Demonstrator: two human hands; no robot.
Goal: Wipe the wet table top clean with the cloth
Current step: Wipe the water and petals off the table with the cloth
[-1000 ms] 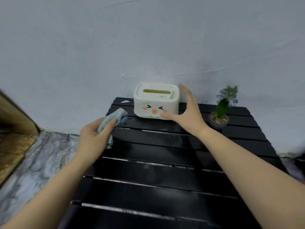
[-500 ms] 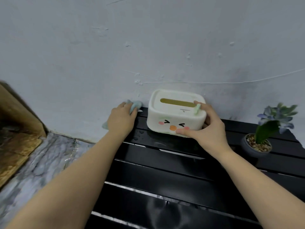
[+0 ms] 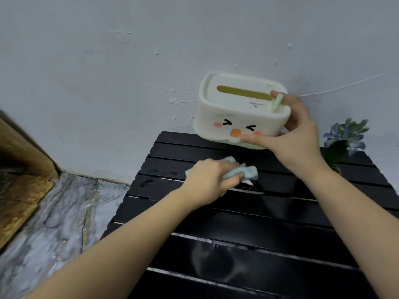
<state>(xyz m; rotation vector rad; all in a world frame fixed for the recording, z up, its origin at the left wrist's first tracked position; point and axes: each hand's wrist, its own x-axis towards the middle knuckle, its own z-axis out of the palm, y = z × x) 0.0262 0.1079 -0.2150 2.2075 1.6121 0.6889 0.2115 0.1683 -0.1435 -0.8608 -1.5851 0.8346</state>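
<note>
**Wiping under the lifted box**

With the box (image 3: 241, 111) held up off the far edge of the surface (image 3: 248, 234), wiping under way on the slats just in front of where it stood. Left hand (image 3: 207, 182) curled round the bunched cloth (image 3: 311, 173), grip clamped on it and pressing it down onto a far slat, left of centre. Right hand (image 3: 300, 137) clamped on the box too: thumb along the lower front, fingers over the top right corner, base tilted and apparently clear of the slats, back near the wall (image 3: 129, 83).

Probably an early pass: drops (image 3: 149, 182) visible near the far left corner, left of the cloth, and a dull wet sheen on the near slats. Next move, at a guess: sweep left over those drops, then across the patch beneath the box while it is raised, then toward the near edge. Steady downward pressure called for, with gaps between slats likely to catch cloth or hide water.

In the way: the plant (image 3: 345, 141) at the far right corner, just beside the right wrist and easy to knock. Box to be kept level. Floor (image 3: 54, 223) off the left edge, ready for any water pushed over.
</note>
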